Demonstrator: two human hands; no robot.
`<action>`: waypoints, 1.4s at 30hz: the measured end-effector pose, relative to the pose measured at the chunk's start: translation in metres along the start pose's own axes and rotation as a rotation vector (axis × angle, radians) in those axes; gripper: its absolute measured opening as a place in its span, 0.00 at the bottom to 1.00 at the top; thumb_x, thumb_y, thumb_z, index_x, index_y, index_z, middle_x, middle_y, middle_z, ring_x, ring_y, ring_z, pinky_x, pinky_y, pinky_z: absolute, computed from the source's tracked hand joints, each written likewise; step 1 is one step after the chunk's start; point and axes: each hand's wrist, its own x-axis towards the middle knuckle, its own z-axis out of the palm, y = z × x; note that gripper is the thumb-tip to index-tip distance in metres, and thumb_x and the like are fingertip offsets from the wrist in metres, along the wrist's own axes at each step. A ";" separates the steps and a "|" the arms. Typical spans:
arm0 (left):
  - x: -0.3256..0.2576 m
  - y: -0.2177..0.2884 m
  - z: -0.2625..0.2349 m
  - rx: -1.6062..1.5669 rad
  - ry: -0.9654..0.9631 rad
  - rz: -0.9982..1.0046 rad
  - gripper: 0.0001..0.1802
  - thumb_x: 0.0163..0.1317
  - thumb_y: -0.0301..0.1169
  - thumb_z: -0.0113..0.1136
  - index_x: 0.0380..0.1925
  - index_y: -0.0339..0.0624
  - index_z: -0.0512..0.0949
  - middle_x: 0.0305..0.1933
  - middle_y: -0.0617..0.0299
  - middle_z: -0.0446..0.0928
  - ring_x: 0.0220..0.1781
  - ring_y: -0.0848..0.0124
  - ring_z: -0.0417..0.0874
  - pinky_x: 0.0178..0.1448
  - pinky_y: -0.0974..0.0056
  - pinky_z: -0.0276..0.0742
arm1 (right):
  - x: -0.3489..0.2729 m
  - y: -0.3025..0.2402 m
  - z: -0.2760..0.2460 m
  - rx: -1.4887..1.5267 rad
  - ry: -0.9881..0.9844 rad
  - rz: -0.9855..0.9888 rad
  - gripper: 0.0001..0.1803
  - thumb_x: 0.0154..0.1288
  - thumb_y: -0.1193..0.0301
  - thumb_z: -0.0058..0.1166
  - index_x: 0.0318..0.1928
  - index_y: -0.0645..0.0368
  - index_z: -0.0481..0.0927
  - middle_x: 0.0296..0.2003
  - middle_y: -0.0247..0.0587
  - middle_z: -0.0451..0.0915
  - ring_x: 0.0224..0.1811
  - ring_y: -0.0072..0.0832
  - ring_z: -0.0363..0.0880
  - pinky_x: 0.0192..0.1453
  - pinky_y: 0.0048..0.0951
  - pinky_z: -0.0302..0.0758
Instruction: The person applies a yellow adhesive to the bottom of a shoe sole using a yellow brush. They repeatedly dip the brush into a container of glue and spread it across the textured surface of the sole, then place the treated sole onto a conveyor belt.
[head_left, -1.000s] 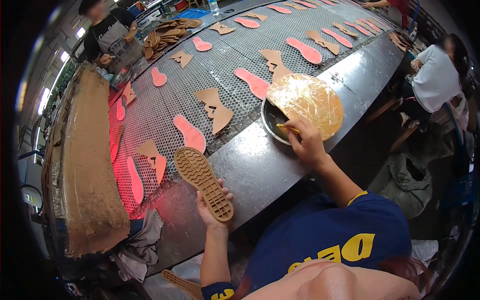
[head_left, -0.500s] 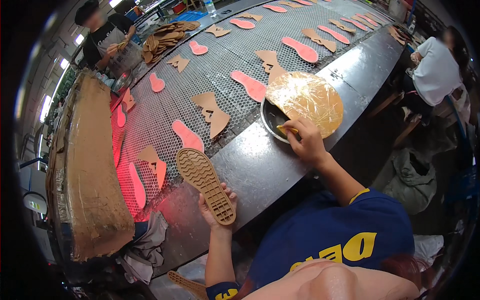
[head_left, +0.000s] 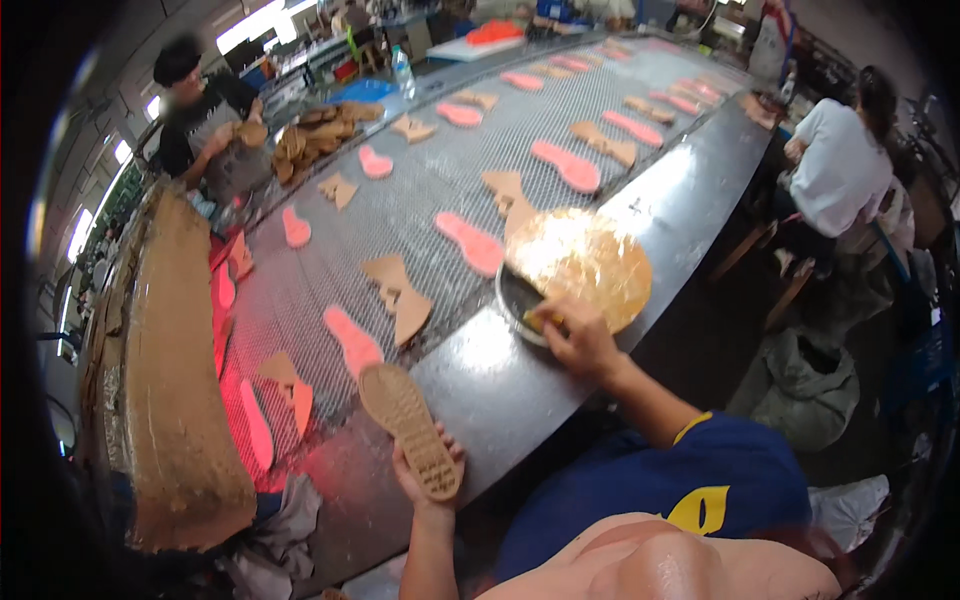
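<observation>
My left hand (head_left: pixel 409 480) holds a tan shoe sole (head_left: pixel 408 420) by its heel end, with the patterned tread side showing. The sole is tilted over the near edge of the metal table. To the right, my right hand (head_left: pixel 580 342) pinches a small yellow piece (head_left: pixel 541 321), too blurred to name, at the opening of a round metal bowl (head_left: pixel 500 292). A shiny, film-wrapped brown disc (head_left: pixel 590 262) covers much of the bowl. Dark contents show in the gap. A pink insole (head_left: pixel 352 340) lies just beyond the sole's toe.
A mesh belt (head_left: pixel 330 250) carries pink insoles and brown cut pieces (head_left: pixel 398 300). A worn brown board (head_left: pixel 185 380) stands on the left. A co-worker (head_left: pixel 215 130) handles a piece beside a brown pile (head_left: pixel 320 140). Another person (head_left: pixel 845 160) sits at right near a grey sack (head_left: pixel 805 385).
The view has tipped up, so the table and both hands appear lower. Both hands keep their holds. The far-left co-worker now has a rounded brown piece raised.
</observation>
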 end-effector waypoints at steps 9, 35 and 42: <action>0.002 -0.005 -0.007 -0.048 0.101 0.005 0.30 0.58 0.57 0.53 0.49 0.44 0.77 0.41 0.54 0.81 0.36 0.64 0.80 0.40 0.59 0.72 | 0.010 -0.001 -0.022 -0.013 0.001 -0.004 0.05 0.57 0.76 0.58 0.36 0.58 0.80 0.32 0.44 0.81 0.36 0.42 0.79 0.44 0.38 0.73; 0.004 -0.023 0.007 -0.034 0.060 0.012 0.28 0.63 0.53 0.52 0.52 0.44 0.75 0.45 0.53 0.78 0.41 0.64 0.78 0.44 0.59 0.71 | 0.003 0.024 -0.014 -0.012 0.040 -0.006 0.08 0.53 0.78 0.58 0.35 0.57 0.80 0.30 0.42 0.80 0.34 0.41 0.78 0.41 0.37 0.72; 0.010 -0.025 0.003 -0.068 -0.027 -0.016 0.26 0.64 0.49 0.54 0.53 0.43 0.75 0.49 0.51 0.77 0.45 0.63 0.77 0.48 0.60 0.70 | 0.003 0.031 -0.013 -0.029 0.022 -0.015 0.08 0.53 0.79 0.58 0.37 0.58 0.79 0.32 0.43 0.80 0.36 0.39 0.79 0.44 0.36 0.72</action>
